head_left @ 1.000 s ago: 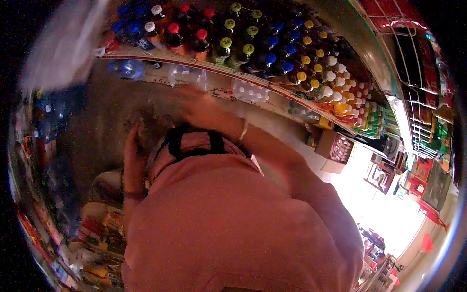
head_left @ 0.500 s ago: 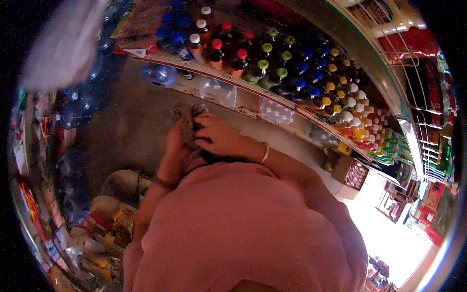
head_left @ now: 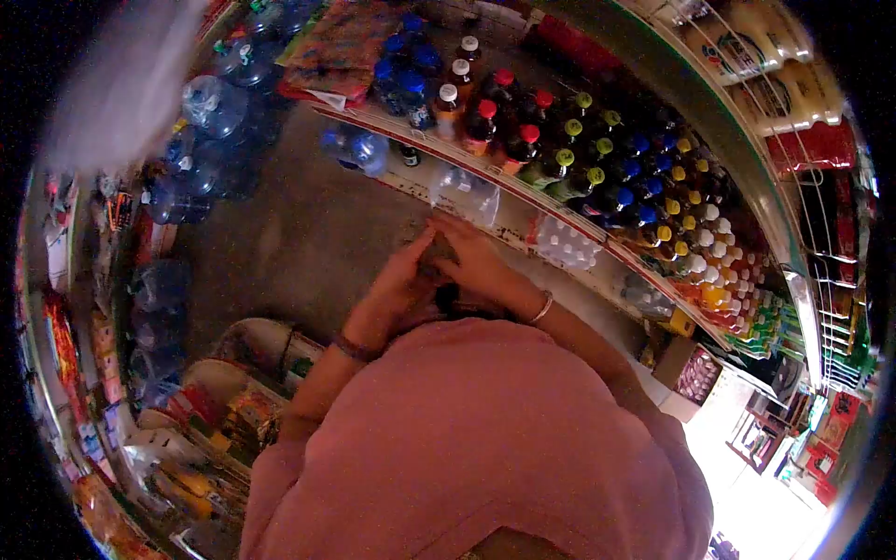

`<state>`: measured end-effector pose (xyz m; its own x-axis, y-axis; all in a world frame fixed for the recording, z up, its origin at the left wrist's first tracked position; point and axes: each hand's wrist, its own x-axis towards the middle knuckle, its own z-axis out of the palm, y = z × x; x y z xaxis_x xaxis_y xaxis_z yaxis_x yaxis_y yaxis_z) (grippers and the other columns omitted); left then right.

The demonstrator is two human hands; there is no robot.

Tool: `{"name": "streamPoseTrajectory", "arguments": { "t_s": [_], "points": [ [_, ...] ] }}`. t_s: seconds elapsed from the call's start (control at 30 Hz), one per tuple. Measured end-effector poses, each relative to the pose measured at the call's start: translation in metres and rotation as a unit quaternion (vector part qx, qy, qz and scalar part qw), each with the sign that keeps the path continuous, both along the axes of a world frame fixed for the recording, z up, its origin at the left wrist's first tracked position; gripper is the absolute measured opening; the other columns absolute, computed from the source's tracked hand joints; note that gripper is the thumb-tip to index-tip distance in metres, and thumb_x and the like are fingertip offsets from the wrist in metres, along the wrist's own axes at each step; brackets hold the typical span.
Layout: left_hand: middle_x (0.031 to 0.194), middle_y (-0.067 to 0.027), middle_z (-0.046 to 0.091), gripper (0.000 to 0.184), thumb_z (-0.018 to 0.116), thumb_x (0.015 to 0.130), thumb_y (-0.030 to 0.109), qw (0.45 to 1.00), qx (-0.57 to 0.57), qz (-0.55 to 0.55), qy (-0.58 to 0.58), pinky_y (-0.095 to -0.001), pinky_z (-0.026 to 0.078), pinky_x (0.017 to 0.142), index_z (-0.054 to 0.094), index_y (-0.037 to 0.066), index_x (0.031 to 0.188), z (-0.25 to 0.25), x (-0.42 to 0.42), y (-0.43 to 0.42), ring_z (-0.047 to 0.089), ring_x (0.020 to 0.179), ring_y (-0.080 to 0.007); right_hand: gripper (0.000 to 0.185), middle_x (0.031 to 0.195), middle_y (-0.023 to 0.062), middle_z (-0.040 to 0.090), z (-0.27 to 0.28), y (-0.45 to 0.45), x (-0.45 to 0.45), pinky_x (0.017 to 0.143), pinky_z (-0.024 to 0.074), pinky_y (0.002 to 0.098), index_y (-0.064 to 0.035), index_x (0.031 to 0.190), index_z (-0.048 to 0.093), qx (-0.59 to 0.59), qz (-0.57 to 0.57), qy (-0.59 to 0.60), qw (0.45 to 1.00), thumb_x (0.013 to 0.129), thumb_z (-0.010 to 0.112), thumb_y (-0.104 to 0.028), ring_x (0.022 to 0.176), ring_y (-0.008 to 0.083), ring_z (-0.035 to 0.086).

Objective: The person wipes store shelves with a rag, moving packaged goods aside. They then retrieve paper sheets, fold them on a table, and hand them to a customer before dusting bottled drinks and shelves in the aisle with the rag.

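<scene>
My left hand (head_left: 401, 273) and my right hand (head_left: 478, 266) meet in front of my chest, fingertips close together and pointing away from me. Between the palms is a small greyish-brown patch, mostly covered by the fingers; what it is I cannot make out. A bracelet (head_left: 543, 306) circles my right wrist, and a darker band (head_left: 351, 349) is on the left one. Below the hands, my pink shirt (head_left: 485, 420) fills the lower middle. The nearest goods are clear plastic-wrapped items (head_left: 464, 194) on the low ledge beyond my fingertips.
A shelf (head_left: 560, 207) holds rows of bottles with coloured caps. Large water jugs (head_left: 215, 107) stand at the upper left. Packets in bins (head_left: 215, 415) are at the lower left. A wire rack (head_left: 810, 215) runs along the right, and bright light enters at the lower right.
The view has swung, so the shelves appear further right. My hands, earlier around a shaggy greyish bundle, are now closer together with fingertips meeting, and the bundle is mostly hidden.
</scene>
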<state>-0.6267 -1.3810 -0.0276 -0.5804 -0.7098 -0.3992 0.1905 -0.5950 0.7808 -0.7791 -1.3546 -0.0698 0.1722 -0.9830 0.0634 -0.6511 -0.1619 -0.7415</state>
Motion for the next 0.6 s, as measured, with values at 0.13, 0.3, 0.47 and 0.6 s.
{"name": "streamPoseTrajectory", "arguments": {
  "t_s": [0.13,0.3,0.47,0.6],
  "points": [
    [0.112,-0.0047,0.056,0.039,0.052,0.090,0.037,0.960,0.273,-0.011,0.059,-0.0367,0.051,0.079,0.050,0.011,0.119,-0.054,0.010,-0.016,0.056,0.099,-0.0188,0.053,0.123,0.0185,0.050,-0.008,-0.006,0.004,0.096,0.0397,0.0405,-0.0065,0.123,0.046,0.054,-0.033,-0.033,0.997,0.075,0.064,-0.019,0.111,0.0355,0.049],
    [0.112,-0.0052,0.057,0.035,0.053,0.090,0.031,0.949,0.314,0.009,0.039,-0.0350,0.051,0.080,0.050,0.010,0.118,-0.056,0.018,-0.024,0.056,0.100,-0.0181,0.049,0.110,0.0169,0.057,0.002,-0.011,0.008,0.085,0.0450,0.0350,-0.0057,0.121,0.047,0.132,-0.077,-0.080,0.985,0.077,0.064,-0.021,0.098,0.0276,0.057],
    [0.115,-0.0070,0.056,0.039,0.052,0.089,0.030,0.973,0.217,0.057,0.054,-0.0394,0.048,0.086,0.049,0.009,0.121,-0.055,0.047,-0.042,0.055,0.104,-0.0216,0.042,0.104,0.0152,0.060,0.008,-0.074,-0.023,0.078,0.0472,0.0384,-0.0070,0.118,0.051,0.026,-0.079,-0.068,0.994,0.081,0.059,-0.023,0.091,0.0285,0.059],
    [0.118,-0.0084,0.055,0.042,0.052,0.089,0.032,0.942,0.293,0.120,0.106,-0.0427,0.046,0.088,0.048,0.008,0.123,-0.114,0.080,-0.049,0.053,0.107,-0.0248,0.041,0.100,0.0144,0.061,0.013,-0.177,-0.066,0.076,0.0490,0.0387,-0.0097,0.116,0.053,-0.038,-0.104,0.211,0.971,0.078,0.062,-0.021,0.089,0.0309,0.059]
  ]
}}
